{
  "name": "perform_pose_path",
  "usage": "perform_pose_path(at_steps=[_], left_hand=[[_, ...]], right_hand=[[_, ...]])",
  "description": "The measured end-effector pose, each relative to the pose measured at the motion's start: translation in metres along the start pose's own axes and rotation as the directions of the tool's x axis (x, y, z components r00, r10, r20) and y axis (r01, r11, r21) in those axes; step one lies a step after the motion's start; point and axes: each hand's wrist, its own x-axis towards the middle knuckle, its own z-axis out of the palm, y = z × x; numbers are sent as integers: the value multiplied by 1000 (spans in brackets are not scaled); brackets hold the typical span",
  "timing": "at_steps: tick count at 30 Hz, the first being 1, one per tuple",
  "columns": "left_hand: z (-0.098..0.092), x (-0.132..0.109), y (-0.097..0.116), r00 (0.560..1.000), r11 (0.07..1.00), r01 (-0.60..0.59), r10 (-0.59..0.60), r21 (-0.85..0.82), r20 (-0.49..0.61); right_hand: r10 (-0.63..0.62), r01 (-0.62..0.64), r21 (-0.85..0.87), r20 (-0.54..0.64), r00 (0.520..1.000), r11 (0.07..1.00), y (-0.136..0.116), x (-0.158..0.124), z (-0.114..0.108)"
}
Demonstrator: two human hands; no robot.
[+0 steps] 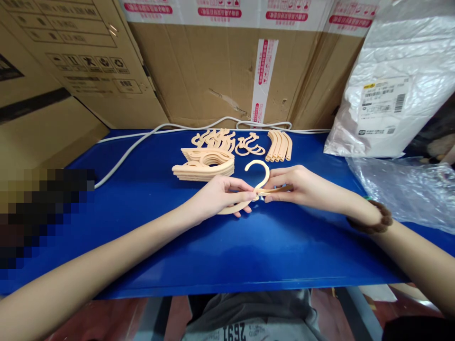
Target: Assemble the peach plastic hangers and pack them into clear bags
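Note:
Both hands meet over the middle of the blue table (227, 255) on a peach plastic hanger (256, 176) with its hook pointing up and away. My left hand (223, 194) pinches the hanger's left arm, fingers closed around it. My right hand (296, 187) grips the right arm near the hook's base, fingers closed. Just behind lies a stack of hanger bodies (204, 165), then loose hooks (250, 144) and a row of curved arm pieces (279, 146).
Cardboard boxes (220, 71) wall off the back of the table. A white cable (142, 139) runs along the rear edge. A white plastic parcel bag (387, 94) and clear plastic wrap (408, 189) sit at the right. A blurred-out patch covers the left edge.

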Motion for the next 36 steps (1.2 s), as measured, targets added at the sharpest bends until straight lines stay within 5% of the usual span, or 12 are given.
perform_pose_path(at_steps=[8,27,36], left_hand=[[1,-2,3,998,1000,23,-24,-14,-58],[-4,-2,2,999,1000,16,-16,-14,41],[2,-3,5,999,999,-27,25,38,30]], right_hand=[[36,-37,1,94,995,999,11,0,-3],[-42,42,18,1,999,999,3,3,8],[-63,61,37,54,997,997,2,2,8]])
